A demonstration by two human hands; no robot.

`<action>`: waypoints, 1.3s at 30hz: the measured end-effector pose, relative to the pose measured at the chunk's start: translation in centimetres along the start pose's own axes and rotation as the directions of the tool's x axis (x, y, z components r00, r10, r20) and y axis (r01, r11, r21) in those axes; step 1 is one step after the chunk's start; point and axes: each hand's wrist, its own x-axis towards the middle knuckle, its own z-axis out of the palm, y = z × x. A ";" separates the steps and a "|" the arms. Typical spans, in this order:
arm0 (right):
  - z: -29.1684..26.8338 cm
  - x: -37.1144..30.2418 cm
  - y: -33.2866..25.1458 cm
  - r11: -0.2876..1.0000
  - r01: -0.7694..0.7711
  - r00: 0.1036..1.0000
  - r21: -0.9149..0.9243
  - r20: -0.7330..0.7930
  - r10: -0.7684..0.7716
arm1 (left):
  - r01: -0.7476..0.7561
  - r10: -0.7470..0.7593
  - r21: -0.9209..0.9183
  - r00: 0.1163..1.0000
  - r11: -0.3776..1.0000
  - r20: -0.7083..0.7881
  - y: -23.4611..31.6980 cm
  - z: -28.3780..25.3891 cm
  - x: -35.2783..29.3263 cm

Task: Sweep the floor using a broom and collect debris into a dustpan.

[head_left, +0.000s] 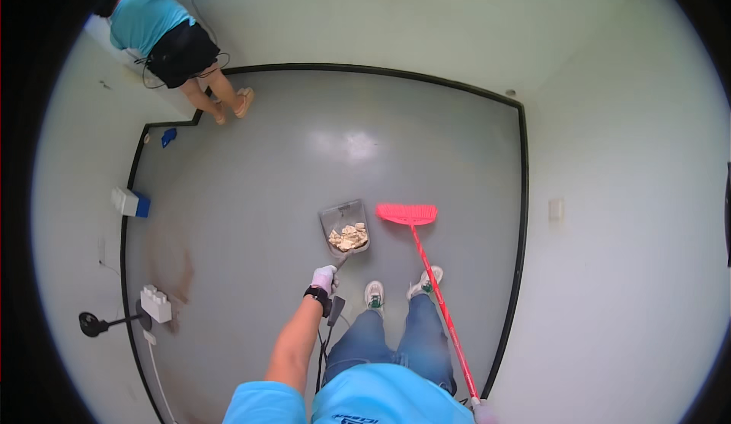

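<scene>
My left hand [325,278], in a pale glove and with a black band at the wrist, is closed round the handle of a grey dustpan [340,214]. Crumpled, cream-coloured scraps [349,237] lie in the pan near its handle side. To the right of the pan is a pink-red broom [407,213], its bristles toward the floor and its long red stick slanting back to my right side. At the stick's upper end, by the lower edge of the picture, my gloved right hand [485,412] grips it; its fingers are partly blurred.
Grey floor [266,165] is bounded by dark skirting [524,165]. At the far left, a person [164,28] in a blue top faces the wall. Along the left wall are a white-and-blue box [131,202], a white block-shaped box [156,304], a black stand [93,324] and a blue item [168,137].
</scene>
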 end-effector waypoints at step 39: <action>2.8 -13.8 -2.6 0.656 0.196 0.934 0.729 0.065 -0.351 | -0.183 0.150 0.893 0.980 0.411 0.132 -4.4 -0.9 1.8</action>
